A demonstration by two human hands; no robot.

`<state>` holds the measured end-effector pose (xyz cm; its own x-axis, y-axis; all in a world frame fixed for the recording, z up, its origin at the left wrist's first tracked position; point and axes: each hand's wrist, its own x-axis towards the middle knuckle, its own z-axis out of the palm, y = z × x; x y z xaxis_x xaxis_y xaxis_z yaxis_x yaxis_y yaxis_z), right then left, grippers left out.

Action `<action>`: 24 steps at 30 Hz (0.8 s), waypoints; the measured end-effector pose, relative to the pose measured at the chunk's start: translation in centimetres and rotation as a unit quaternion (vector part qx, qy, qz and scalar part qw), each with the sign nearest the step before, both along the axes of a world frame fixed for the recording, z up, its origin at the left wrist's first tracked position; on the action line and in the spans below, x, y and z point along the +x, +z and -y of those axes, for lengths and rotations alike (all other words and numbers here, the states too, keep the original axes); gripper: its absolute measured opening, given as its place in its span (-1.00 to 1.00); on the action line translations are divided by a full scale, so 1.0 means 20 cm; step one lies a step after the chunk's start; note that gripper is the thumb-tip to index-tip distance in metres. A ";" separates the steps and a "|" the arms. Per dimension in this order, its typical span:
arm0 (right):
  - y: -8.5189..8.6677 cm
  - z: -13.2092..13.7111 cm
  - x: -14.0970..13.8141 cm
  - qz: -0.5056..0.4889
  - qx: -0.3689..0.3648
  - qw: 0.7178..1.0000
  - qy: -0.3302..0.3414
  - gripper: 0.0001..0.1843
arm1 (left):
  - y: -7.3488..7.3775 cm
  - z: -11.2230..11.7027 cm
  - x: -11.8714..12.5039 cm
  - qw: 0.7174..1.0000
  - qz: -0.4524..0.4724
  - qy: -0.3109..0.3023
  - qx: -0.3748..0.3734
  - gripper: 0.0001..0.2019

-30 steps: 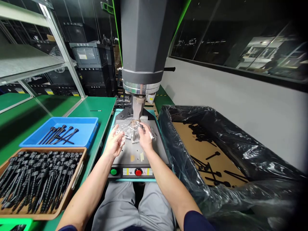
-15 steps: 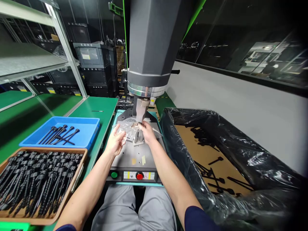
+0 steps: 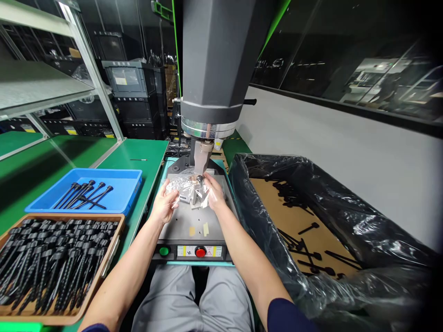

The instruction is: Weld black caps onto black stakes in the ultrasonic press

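Observation:
A crumpled sheet of clear plastic film [image 3: 187,185], perhaps a bag, is stretched between my hands below the machine's metal horn [image 3: 201,157]. My left hand [image 3: 165,201] pinches its left side. On the other side, my right hand [image 3: 213,191] has its fingers closed on the film's edge. A small dark round part [image 3: 200,179] shows at the right end of the film, near my right fingertips; whether it is inside the film I cannot tell. Under the film, a metal fixture [image 3: 195,203] on the grey machine bed [image 3: 183,225] is partly hidden.
On the left bench are a blue tray [image 3: 133,191] with several black rods and a brown tray [image 3: 119,226] packed with black ribbed parts. At right stands a box lined with black plastic [image 3: 242,207], holding more rods. Green [image 3: 164,251] and red buttons [image 3: 200,251] face me.
My right hand has shifted slightly, and its fingers now lie along the film's right edge. The film is spread wider between both hands, and the dark round part has come into sight.

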<state>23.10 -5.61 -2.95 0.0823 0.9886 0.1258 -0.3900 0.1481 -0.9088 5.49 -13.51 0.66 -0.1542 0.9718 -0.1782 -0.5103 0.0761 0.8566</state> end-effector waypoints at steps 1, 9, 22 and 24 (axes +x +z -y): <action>-0.02 0.02 0.02 -0.031 -0.015 0.999 -0.009 -0.58 | -0.01 0.00 0.00 1.000 -0.005 0.000 -0.001 -0.07; -0.10 0.22 0.18 -0.189 -0.094 0.977 0.024 -0.55 | -0.02 -0.03 0.00 1.000 -0.021 0.007 0.011 -0.09; -0.07 0.13 0.18 -0.175 -0.083 0.981 -0.006 -0.68 | -0.03 -0.16 -0.03 0.997 -0.064 0.003 0.034 -0.09; -0.08 0.13 0.18 -0.181 -0.086 0.980 -0.003 -0.68 | -0.04 -0.17 -0.04 0.997 -0.063 -0.005 0.033 -0.12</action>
